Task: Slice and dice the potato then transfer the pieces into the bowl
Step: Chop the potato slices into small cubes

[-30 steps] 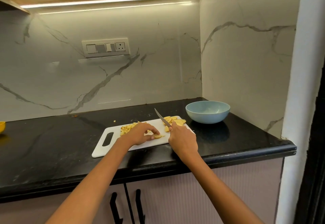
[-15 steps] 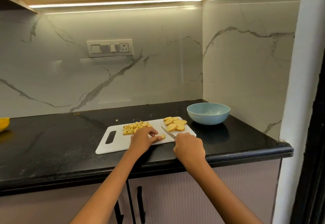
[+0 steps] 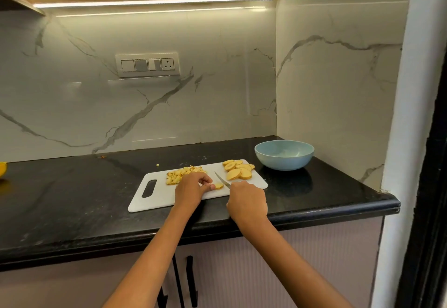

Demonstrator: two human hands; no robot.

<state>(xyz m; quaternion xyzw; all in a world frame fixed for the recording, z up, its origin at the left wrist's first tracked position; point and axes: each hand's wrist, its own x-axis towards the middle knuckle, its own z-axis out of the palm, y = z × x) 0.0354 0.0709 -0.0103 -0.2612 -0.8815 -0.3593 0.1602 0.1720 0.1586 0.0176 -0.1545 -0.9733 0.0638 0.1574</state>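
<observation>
A white cutting board (image 3: 159, 200) lies on the black counter. A heap of diced potato (image 3: 180, 174) sits at its back middle, and round potato slices (image 3: 238, 169) are piled at its back right. My left hand (image 3: 192, 190) pinches a small potato slice (image 3: 219, 186) flat on the board. My right hand (image 3: 246, 202) grips a knife (image 3: 221, 179), its blade angled down right beside that slice. A light blue bowl (image 3: 284, 154) stands to the right of the board, and looks empty.
The marble wall closes off the counter behind and to the right of the bowl. A yellow object (image 3: 3, 168) shows at the far left edge. A small potato bit (image 3: 157, 165) lies on the counter behind the board. Cabinet handles (image 3: 191, 281) hang below the counter edge.
The knife came down from a raised angle over the round slices to the board beside the held slice. My left hand shifted slightly right with that slice.
</observation>
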